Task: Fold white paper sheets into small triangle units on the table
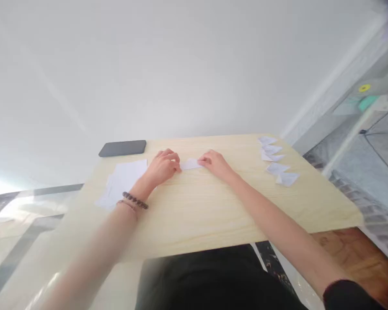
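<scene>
A small folded piece of white paper (190, 164) lies on the table between my two hands. My left hand (164, 167) is closed at its left end, fingers curled and pinching the paper's edge. At the right end, the thumb and fingers of my right hand (213, 163) pinch the other edge. Beside my left wrist spreads a loose pile of white paper sheets (124, 178). Several folded white paper pieces (287, 178) stand in a column along the right side of the table.
A dark phone-like slab (123, 148) rests at the table's back left corner. The light wooden table (194, 215) meets a white wall (194, 69) at the back. To the right are a mesh-sided structure (381, 142) and a brown wooden surface (358, 254) lower down.
</scene>
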The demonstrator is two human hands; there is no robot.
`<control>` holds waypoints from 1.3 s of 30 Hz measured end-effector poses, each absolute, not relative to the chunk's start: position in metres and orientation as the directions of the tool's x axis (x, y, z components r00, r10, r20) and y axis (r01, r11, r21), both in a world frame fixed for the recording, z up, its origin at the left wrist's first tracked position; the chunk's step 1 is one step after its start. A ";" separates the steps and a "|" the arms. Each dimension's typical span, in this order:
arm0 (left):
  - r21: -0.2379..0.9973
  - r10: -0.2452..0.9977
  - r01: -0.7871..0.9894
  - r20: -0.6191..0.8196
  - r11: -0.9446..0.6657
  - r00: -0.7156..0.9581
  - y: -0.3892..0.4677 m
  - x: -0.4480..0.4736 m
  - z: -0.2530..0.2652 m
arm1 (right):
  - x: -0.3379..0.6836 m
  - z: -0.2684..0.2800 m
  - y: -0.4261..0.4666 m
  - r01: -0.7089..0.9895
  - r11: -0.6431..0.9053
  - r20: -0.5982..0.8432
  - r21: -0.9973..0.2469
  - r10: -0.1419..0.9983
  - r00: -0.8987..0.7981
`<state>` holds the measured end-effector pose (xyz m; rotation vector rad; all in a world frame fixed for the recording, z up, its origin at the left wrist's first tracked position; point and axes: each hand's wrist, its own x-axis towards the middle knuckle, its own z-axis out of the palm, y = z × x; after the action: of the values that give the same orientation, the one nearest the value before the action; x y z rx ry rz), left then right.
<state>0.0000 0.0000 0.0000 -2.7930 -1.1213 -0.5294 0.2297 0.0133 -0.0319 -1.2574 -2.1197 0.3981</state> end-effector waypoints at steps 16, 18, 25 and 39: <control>0.000 0.687 0.725 0.321 -0.688 0.652 -0.011 -0.006 0.006 | 0.231 -0.031 0.010 0.657 0.469 0.348 -0.590 0.882 -0.316; -0.008 0.686 0.729 0.334 -0.684 0.647 -0.012 -0.006 0.005 | 0.231 -0.031 0.010 0.659 0.465 0.347 -0.591 0.884 -0.313; 0.007 0.679 0.739 0.403 -0.673 0.614 -0.019 0.008 0.005 | 0.231 -0.029 0.008 0.663 0.461 0.349 -0.589 0.886 -0.305; 0.023 0.665 0.681 0.240 -0.732 0.707 -0.017 0.015 -0.001 | 0.219 -0.027 -0.005 0.809 0.424 0.380 -0.408 0.884 -0.272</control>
<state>0.0150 -0.0174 -0.0008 -2.8401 -1.1211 -0.3592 0.2193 -0.0052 -0.0269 -1.4254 -2.1269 0.1784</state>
